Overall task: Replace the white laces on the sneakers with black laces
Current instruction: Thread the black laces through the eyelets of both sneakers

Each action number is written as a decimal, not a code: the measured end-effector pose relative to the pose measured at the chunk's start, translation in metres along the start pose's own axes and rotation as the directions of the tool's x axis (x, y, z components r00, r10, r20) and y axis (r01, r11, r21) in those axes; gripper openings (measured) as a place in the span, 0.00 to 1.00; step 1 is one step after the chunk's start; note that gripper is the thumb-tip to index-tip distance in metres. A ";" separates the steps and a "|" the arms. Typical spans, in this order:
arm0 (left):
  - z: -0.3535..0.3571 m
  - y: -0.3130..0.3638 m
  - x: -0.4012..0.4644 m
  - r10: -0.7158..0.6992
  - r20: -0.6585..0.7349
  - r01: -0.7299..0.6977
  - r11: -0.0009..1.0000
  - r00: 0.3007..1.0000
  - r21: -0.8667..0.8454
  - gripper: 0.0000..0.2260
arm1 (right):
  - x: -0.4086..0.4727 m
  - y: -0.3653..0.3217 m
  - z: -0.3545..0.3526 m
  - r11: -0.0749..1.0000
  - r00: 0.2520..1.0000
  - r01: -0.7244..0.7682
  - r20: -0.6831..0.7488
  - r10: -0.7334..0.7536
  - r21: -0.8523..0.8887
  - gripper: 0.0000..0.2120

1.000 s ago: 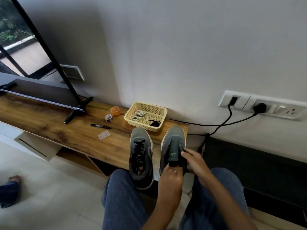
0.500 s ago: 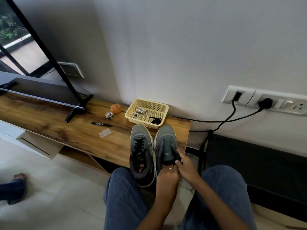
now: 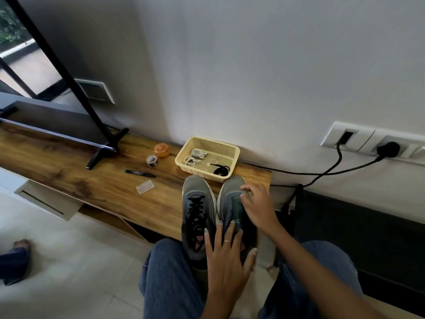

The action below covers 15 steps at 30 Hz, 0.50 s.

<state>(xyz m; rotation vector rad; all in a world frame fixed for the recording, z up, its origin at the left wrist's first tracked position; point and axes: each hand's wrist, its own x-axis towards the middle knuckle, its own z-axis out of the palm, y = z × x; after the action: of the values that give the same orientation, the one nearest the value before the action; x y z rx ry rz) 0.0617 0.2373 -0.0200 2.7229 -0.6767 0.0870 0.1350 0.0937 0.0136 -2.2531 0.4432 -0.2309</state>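
Two grey sneakers stand side by side at the near end of the wooden bench. The left sneaker (image 3: 196, 217) is laced with black laces. The right sneaker (image 3: 231, 201) shows a bare dark tongue with no lace visible. My left hand (image 3: 226, 256) lies flat with spread fingers over the right sneaker's heel end. My right hand (image 3: 258, 206) hovers open above that shoe's forefoot, holding nothing. A yellow mesh basket (image 3: 231, 149) behind the toes holds coiled white laces (image 3: 195, 157) and a black lace (image 3: 219, 170).
On the wooden bench (image 3: 103, 187) lie a black marker (image 3: 140, 173), a small clear packet (image 3: 145, 186), a tape roll (image 3: 151, 160) and an orange lid (image 3: 162, 150). A TV stand leg (image 3: 103, 150) sits left. Black cables (image 3: 322, 172) run to wall sockets on the right.
Both hands have let go of the right sneaker's tongue. My right hand rose and moved forward over the toe; my left hand flattened on the heel end. The shoe sits closer to its pair.
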 end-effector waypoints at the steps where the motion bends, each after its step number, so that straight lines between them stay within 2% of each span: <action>1: 0.002 0.000 0.002 -0.005 0.010 0.005 1.000 1.000 -0.001 0.23 | 0.013 -0.007 0.002 0.999 0.999 0.032 0.023 -0.032 -0.034 0.10; 3: 0.009 0.000 0.006 -0.005 0.001 0.005 1.000 1.000 -0.026 0.22 | 0.043 -0.018 0.007 0.992 0.995 0.076 0.065 -0.070 -0.099 0.09; 8: 0.023 -0.001 0.007 -0.048 -0.053 0.042 0.994 0.997 -0.105 0.18 | 0.116 -0.034 0.022 0.940 0.987 0.102 0.153 -0.055 -0.325 0.09; 12: 0.032 -0.003 0.010 -0.040 -0.090 0.028 0.991 0.995 -0.132 0.17 | 0.159 -0.038 0.040 0.794 0.971 0.106 0.234 0.047 -0.598 0.09; 15: 0.035 -0.004 0.011 -0.050 -0.106 0.033 0.987 0.993 -0.154 0.16 | 0.175 -0.042 0.056 0.649 0.919 0.147 0.345 0.188 -0.746 0.14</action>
<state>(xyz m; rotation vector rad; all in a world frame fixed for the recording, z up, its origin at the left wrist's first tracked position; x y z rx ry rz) 0.0722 0.2245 -0.0525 2.5633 -0.5709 0.1667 0.3236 0.0897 0.0125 -3.0270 0.3810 0.5458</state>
